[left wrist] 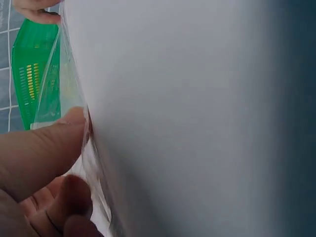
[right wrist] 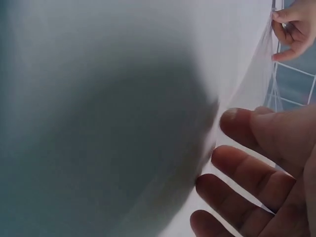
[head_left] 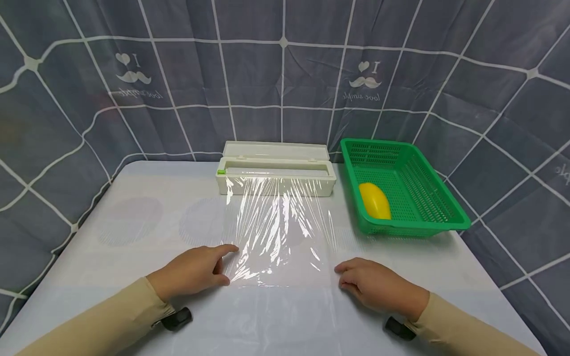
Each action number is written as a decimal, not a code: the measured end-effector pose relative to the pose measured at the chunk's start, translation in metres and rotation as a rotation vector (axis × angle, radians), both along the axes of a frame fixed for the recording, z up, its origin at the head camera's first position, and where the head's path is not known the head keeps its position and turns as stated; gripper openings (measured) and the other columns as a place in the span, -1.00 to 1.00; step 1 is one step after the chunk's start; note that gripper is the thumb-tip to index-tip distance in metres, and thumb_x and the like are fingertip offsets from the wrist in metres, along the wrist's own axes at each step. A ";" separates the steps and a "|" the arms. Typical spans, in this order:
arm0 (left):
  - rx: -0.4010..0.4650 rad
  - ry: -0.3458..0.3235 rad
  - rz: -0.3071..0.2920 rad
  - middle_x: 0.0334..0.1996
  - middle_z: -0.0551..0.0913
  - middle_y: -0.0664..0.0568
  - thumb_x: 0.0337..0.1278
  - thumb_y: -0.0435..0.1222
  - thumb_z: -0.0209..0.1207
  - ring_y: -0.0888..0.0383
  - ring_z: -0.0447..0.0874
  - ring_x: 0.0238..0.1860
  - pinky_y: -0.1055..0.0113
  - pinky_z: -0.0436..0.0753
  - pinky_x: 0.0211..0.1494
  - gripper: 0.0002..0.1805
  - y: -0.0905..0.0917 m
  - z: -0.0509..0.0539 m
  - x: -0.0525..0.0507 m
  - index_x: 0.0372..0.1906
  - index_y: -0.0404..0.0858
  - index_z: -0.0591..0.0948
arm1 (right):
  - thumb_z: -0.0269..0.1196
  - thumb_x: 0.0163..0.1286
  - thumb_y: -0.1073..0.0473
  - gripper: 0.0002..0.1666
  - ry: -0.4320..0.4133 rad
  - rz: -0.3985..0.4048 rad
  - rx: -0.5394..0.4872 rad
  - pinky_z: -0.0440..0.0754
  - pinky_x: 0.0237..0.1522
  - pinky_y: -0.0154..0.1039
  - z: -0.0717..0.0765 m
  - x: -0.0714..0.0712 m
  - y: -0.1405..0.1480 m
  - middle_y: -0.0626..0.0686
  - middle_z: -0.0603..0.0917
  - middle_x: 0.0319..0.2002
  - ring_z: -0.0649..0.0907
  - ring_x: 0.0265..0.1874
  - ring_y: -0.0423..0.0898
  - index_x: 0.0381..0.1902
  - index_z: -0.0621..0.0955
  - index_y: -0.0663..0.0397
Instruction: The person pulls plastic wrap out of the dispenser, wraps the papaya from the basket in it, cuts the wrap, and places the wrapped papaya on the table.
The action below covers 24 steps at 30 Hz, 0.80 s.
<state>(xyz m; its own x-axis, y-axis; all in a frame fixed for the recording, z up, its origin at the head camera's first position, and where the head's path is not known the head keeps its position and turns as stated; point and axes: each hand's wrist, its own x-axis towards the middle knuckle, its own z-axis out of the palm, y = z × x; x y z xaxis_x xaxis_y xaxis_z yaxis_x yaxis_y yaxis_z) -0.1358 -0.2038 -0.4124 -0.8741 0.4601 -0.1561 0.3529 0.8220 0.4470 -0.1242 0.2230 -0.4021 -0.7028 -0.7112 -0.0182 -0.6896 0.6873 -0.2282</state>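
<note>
Head view: the left hand (head_left: 191, 271), unclenched, rests spread thumb and forefinger on the plastic film (head_left: 278, 242) at its left side; the right hand (head_left: 374, 283), fingers loosely bent around nothing, lies by its right. Creased, it crosses the counter (head_left: 147, 240) from the white box (head_left: 275, 160). Drawing both near corners apart gently and evenly should smooth it best.

Left fingers (head_left: 228, 248), right fingers (head_left: 345, 266) — apart
</note>
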 end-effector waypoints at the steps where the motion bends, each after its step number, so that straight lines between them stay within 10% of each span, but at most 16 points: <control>1: -0.006 0.003 0.009 -0.52 0.51 0.37 0.09 -0.16 0.52 0.40 0.41 -0.50 0.40 0.46 -0.33 -0.27 0.000 0.001 0.001 0.39 -0.05 0.52 | 0.38 0.44 0.23 -0.90 -0.010 -0.003 0.006 0.72 0.17 -0.04 0.000 0.000 0.000 -0.03 0.77 0.09 0.73 0.11 -0.01 -0.21 0.82 -0.07; 7: -0.051 0.051 0.052 -0.35 0.51 0.23 -0.05 -0.04 0.59 0.31 0.45 -0.36 0.30 0.51 -0.22 -0.17 -0.001 0.002 0.001 0.39 -0.02 0.53 | 0.39 0.42 0.23 -0.84 -0.037 0.009 0.039 0.70 0.20 -0.02 0.001 0.002 0.002 0.03 0.75 0.18 0.71 0.15 0.03 -0.12 0.85 -0.06; 15: -0.101 0.155 0.068 0.30 0.50 -0.22 -0.17 0.10 0.63 -0.26 0.50 0.30 -0.27 0.51 0.29 0.10 -0.005 0.000 -0.002 0.50 -0.21 0.40 | 0.40 0.43 0.18 -0.72 -0.057 0.073 0.093 0.66 0.26 0.00 0.005 0.002 0.005 0.07 0.71 0.29 0.67 0.22 0.05 0.07 0.83 -0.11; 24: -0.181 0.074 0.035 0.48 0.34 -0.36 -0.11 0.24 0.55 -0.45 0.32 0.47 -0.45 0.36 0.38 0.17 -0.006 0.002 -0.008 0.58 -0.23 0.36 | 0.41 0.42 0.17 -0.69 -0.071 0.096 0.067 0.67 0.23 -0.05 0.007 0.001 0.009 0.06 0.72 0.29 0.68 0.18 0.01 0.10 0.81 -0.11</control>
